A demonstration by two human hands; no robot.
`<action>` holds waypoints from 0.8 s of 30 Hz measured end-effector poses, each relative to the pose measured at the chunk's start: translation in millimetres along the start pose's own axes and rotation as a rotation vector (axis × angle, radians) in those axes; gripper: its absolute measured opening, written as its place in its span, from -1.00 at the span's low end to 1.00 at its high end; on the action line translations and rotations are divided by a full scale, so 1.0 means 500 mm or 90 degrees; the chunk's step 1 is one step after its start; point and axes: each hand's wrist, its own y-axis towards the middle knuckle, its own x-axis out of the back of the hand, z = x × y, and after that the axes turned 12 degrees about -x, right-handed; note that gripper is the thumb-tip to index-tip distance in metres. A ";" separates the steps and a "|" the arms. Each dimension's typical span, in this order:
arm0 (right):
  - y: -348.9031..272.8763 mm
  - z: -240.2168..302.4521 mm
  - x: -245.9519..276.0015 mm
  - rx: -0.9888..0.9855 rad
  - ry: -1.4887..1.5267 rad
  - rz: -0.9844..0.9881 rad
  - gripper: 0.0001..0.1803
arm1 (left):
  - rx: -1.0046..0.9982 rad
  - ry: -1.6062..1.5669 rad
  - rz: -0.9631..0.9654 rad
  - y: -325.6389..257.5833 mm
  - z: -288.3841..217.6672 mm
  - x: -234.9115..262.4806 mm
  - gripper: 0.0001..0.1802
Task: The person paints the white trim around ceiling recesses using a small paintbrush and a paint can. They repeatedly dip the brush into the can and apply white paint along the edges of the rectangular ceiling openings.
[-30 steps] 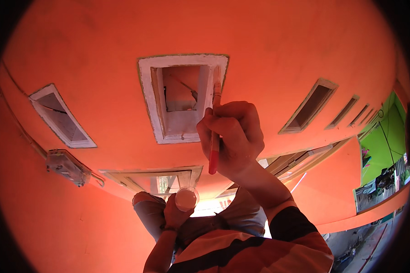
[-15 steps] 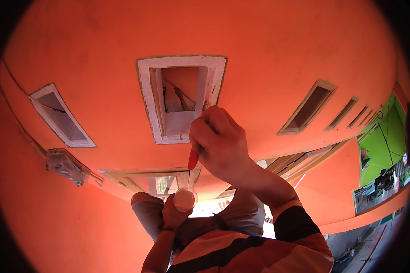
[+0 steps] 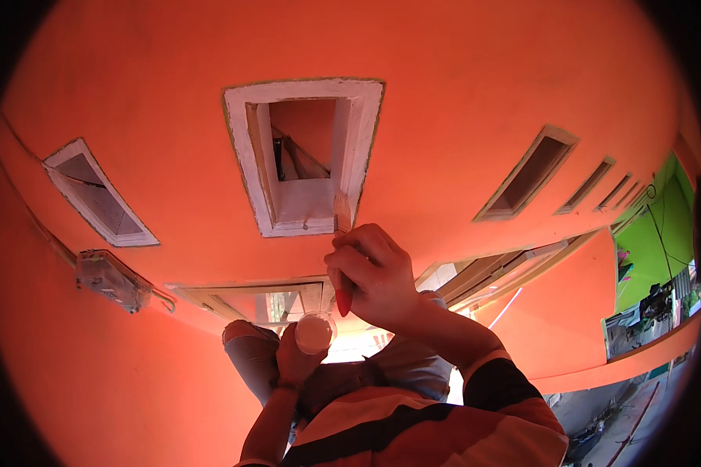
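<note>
Pinched in the fingers of my right hand (image 3: pixel 375 272) is a paintbrush (image 3: pixel 342 294) with a red handle, its pale bristles pointing up. The bristles overlap the lower right corner of a white-painted vent frame (image 3: pixel 245 163) set in the orange wall; I cannot tell whether they touch it. Lower down, in front of my lap, my left hand (image 3: pixel 294 359) is closed around a clear plastic cup (image 3: pixel 315 332) of pale, whitish paint.
Another white-edged vent opening (image 3: pixel 101 191) is on the left, above a meter box (image 3: pixel 113 280) with cables. A brown-framed opening (image 3: pixel 526 171) and several smaller ones line the wall on the right. Below is a wooden window frame (image 3: pixel 249 288).
My right hand has moved down from the frame's right side, so the brush's bristles now show. The cup in my left hand stays nearly in place.
</note>
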 end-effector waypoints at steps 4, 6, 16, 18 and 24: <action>-0.037 -0.020 0.039 -0.180 0.193 -0.032 -0.78 | -0.033 0.023 -0.029 -0.012 0.025 -0.004 -0.12; -0.076 -0.054 0.050 -0.331 0.334 -0.063 -0.84 | -0.019 0.001 -0.023 -0.010 0.023 -0.007 -0.09; -0.240 -0.106 0.022 -0.663 0.365 0.273 -0.90 | -0.022 0.008 0.008 -0.019 0.040 -0.015 0.03; -0.264 -0.108 -0.009 -0.517 0.367 0.318 -0.87 | -0.048 0.028 -0.023 -0.023 0.038 -0.019 0.04; -0.292 -0.090 -0.080 -0.520 0.340 0.395 -0.85 | -0.056 0.007 -0.067 -0.028 0.037 -0.014 0.02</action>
